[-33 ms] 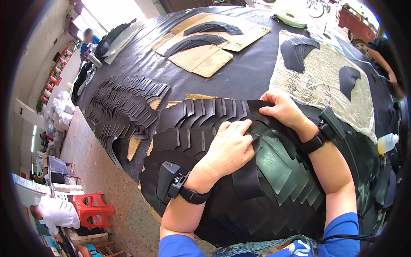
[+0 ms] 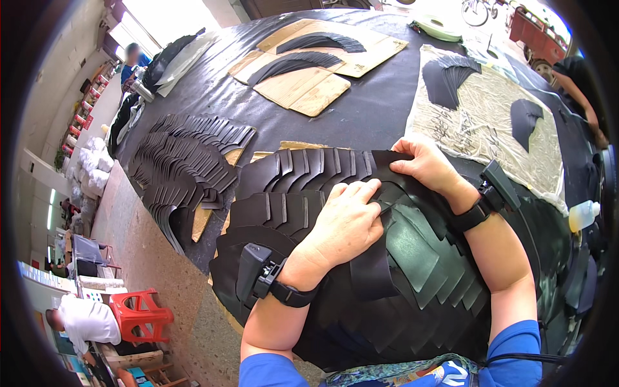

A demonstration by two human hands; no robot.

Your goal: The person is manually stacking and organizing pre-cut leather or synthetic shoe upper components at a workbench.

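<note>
My left hand is closed, its fingertips curled down at the edge of a black, leather-like curved piece whose end hangs below the palm. With thumb and fingers, my right hand pinches the upper edge of black sheet material farther away. Whether both hands hold one and the same piece, I cannot tell. Overlapping black pieces fan out in rows around and left of my hands. Under my wrists lies another layered stack, shining greenish in the light. Black devices are strapped to both wrists.
More fanned black pieces lie at the table's left edge. Cardboard sheets carry two curved stacks at the far side. On the right are a cream plastic-wrapped sheet and a bottle. Another person's arm reaches in there.
</note>
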